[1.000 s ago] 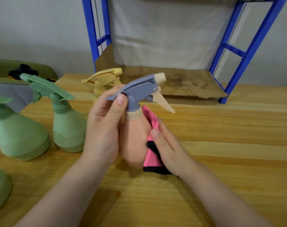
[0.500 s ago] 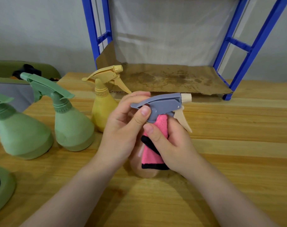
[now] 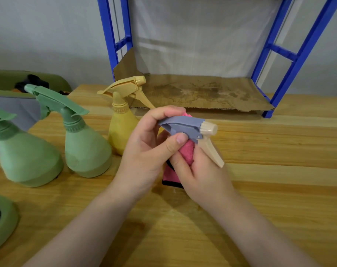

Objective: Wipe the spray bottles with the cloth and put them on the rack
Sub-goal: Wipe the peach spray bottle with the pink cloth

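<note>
Bottle [image 3: 185,126] (blue head, beige trigger) wrapped in pink cloth [image 3: 187,151].

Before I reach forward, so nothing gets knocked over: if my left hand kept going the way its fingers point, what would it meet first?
Your left hand already grips the bottle's blue-grey spray head. Beyond it, probably bare table; depth is unclear.

Brightness: even, soft and fairly bright across the frame.
Shadows: faint dark patches on the table [image 3: 279,189] under both forearms, lower centre; a thin one under the cardboard [image 3: 202,93].
Glare: a mild sheen on the wood, lower centre.
Distortion: the rack [image 3: 298,54] posts lean outward toward the upper corners.
Sharpness: slightly soft overall; the left edge is blurrier.
</note>
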{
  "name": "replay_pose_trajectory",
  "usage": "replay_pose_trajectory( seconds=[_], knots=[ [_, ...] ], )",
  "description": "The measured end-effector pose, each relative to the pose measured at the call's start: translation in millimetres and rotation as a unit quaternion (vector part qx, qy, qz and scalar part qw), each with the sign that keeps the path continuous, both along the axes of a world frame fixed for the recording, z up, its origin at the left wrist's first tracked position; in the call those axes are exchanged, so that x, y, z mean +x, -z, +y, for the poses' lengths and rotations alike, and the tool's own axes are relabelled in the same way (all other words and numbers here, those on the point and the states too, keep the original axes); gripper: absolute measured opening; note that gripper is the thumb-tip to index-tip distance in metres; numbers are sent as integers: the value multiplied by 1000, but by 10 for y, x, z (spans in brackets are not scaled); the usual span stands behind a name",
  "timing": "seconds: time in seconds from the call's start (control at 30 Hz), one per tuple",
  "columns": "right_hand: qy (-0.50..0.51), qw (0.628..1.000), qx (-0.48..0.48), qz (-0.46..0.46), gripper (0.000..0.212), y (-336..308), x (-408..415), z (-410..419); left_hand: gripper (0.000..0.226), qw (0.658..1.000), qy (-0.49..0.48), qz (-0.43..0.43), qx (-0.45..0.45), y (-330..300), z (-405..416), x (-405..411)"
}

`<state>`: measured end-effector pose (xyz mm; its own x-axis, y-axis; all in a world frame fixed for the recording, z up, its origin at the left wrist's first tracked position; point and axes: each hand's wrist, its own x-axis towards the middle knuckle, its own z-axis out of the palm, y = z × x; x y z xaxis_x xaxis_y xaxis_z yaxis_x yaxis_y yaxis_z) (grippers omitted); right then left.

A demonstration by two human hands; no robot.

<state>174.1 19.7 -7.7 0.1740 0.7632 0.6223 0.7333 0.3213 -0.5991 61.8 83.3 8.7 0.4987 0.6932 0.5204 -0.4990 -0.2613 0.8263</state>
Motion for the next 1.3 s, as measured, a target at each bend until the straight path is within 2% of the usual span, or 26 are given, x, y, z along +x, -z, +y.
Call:
replay_pose_trajectory(
  seconds=[0.1, 0.2, 0.27, 0.43, 0.6, 0.73, 0.93, 1.03, 1.17, 1.3],
  knots=[
    [1, 999, -11, -33, 36, 5, -9, -6, 33, 997, -19, 38, 67, -22, -7, -11],
    [24, 998, 4, -50, 24, 28, -29, -31, 28, 995, -52, 38, 82, -7, -5, -23],
    [11, 999, -10, -32, 25, 38, -33, -22, 28, 994, -71, 27, 72, 4, 0, -28],
    [-67, 997, -44, 3, 44, 54, 17, 40, 28, 998, -52, -36, 5, -20, 67, -86],
    [-89, 991, -60, 77, 66, 157, 120, 54, 26, 991, -42, -122, -46, -92, 142, -160],
    [-130, 976, -80, 155, 48, 178, 128, 60, 32, 984, -50, -153, -78, -125, 242, -257],
    [-163, 949, -138, 232, 54, 183, 188, 45, 48, 984, -28, -158, -81, -146, 273, -294],
    [-176, 954, -144, 198, 59, 144, 180, 32, 45, 991, -25, -122, -41, -147, 233, -273],
    [-171, 972, -122, 101, 71, 91, 139, 35, 29, 998, 2, -57, 4, -121, 145, -205],
    [-146, 979, -136, 43, 66, 4, 133, -2, 25, 998, 43, 12, 32, -71, 58, -135]
  ],
)
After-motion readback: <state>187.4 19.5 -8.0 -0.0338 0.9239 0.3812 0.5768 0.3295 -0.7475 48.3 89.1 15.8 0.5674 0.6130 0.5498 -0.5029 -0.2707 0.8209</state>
